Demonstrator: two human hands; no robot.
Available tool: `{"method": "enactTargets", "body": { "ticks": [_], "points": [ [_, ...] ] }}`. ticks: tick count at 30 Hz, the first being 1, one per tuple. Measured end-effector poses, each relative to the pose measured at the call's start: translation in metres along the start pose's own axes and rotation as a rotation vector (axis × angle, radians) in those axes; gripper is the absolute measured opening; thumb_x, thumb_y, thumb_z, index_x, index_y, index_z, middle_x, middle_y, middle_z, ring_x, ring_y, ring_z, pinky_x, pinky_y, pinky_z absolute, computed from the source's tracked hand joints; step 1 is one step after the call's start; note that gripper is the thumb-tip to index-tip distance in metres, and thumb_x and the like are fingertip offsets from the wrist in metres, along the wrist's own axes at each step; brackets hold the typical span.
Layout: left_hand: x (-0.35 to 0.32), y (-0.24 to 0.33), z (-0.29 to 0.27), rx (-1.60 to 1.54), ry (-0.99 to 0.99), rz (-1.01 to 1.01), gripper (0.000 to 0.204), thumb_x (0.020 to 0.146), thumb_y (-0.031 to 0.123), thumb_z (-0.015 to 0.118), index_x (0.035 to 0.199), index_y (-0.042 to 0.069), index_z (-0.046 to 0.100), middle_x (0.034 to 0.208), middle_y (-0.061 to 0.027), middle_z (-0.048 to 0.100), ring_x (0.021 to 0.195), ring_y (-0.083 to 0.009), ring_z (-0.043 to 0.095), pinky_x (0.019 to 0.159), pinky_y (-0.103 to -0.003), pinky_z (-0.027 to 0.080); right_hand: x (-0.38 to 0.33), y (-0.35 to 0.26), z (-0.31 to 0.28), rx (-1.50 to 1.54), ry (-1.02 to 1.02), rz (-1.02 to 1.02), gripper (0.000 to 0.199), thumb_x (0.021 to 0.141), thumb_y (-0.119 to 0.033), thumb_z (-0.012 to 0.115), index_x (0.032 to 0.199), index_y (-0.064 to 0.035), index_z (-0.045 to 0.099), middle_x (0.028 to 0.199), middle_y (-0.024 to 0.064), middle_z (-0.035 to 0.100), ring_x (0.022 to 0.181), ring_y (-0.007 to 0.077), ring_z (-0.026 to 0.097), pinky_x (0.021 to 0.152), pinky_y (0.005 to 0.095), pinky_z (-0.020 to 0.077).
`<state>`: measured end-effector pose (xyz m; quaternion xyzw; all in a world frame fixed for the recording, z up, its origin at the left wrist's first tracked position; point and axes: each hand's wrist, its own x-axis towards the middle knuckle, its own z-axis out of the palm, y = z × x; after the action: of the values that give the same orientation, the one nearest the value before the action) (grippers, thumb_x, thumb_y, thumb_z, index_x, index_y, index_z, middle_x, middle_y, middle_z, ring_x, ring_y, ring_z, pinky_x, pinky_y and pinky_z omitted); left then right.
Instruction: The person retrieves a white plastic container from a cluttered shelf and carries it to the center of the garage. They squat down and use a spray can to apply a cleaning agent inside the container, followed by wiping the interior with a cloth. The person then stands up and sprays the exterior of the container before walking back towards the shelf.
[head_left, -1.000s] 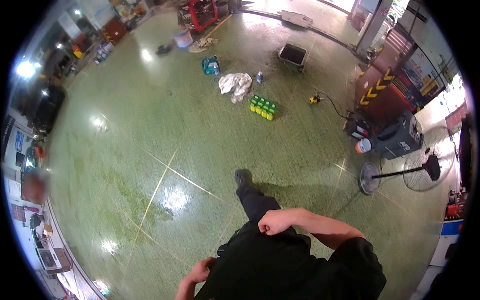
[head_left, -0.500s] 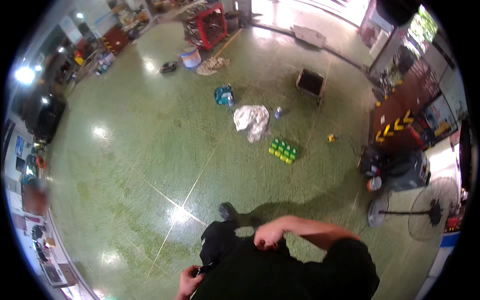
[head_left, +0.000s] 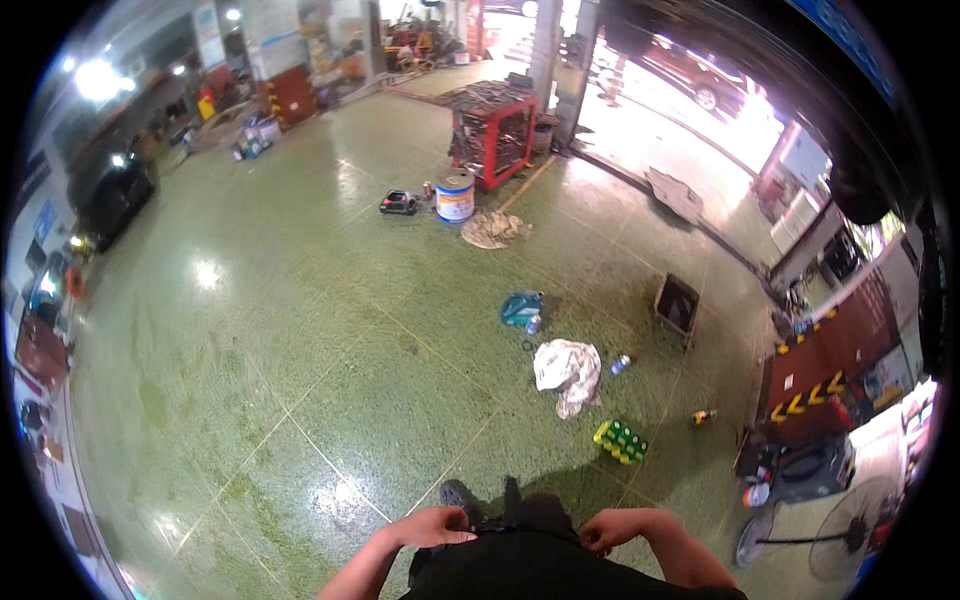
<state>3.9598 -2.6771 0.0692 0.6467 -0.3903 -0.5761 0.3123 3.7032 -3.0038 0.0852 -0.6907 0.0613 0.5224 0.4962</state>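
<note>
Both of my hands are at my waist, against dark clothing. My left hand (head_left: 440,526) is closed at the front left, its thumb lying along a dark belt (head_left: 492,526) and its fingertips partly hidden. A narrow black strap (head_left: 512,493) sticks out ahead of my waist between the hands. On the other side my right hand (head_left: 606,530) has its fingers curled against the edge of my dark shirt; what they hold, if anything, is hidden. One dark shoe (head_left: 458,493) shows just beyond my left hand.
On the green floor ahead lie a green-capped bottle pack (head_left: 621,441), a white cloth (head_left: 568,370), a spray can (head_left: 621,364), a teal jug (head_left: 520,309) and a yellow tool (head_left: 704,416). Farther off stand a black bin (head_left: 677,304), a bucket (head_left: 455,200) and a red cart (head_left: 490,150). A fan (head_left: 850,535) stands right.
My left hand has come up and inward from low beside my hip to the front of my waist. My right hand has shifted outward to the right. The view has tipped up, showing more of the workshop.
</note>
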Motion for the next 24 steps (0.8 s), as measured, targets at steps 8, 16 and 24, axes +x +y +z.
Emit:
{"method": "enactTargets", "body": {
  "ticks": [8, 16, 24],
  "points": [
    [-0.005, -0.074, -0.165, -0.37, 0.429, -0.182, 0.049, 0.088, 0.05, 0.074, 0.093, 0.005, 0.056, 0.077, -0.0002, 0.052, 0.075, -0.0123, 0.049, 0.067, -0.033, 0.045, 0.133, -0.157, -0.192, -0.127, -0.141, 0.026, 0.019, 0.094, -0.018, 0.061, 0.099, -0.0012, 0.068, 0.085, 0.008, 0.072, 0.077, 0.0172, 0.071, 0.069, 0.0315, 0.0558],
    [0.023, -0.096, -0.453, -0.098, 0.673, -0.37, 0.067, 0.079, 0.069, 0.071, 0.092, 0.004, 0.06, 0.079, -0.014, 0.065, 0.076, -0.027, 0.064, 0.07, -0.039, 0.05, 0.273, -0.35, -0.447, -0.258, -0.241, -0.095, 0.018, 0.087, -0.021, 0.062, 0.088, -0.0031, 0.067, 0.077, 0.0063, 0.071, 0.073, 0.0155, 0.07, 0.066, 0.0307, 0.0542],
    [0.006, -0.131, -0.717, -0.471, 0.599, -0.227, 0.044, 0.089, 0.043, 0.075, 0.101, 0.002, 0.063, 0.084, -0.0034, 0.065, 0.079, -0.0105, 0.058, 0.073, -0.028, 0.048, 0.384, -0.523, -0.665, -0.198, -0.454, -0.1, 0.015, 0.09, -0.015, 0.06, 0.093, -0.0009, 0.065, 0.081, 0.0094, 0.072, 0.075, 0.018, 0.071, 0.069, 0.0317, 0.0554]
  ]
}}
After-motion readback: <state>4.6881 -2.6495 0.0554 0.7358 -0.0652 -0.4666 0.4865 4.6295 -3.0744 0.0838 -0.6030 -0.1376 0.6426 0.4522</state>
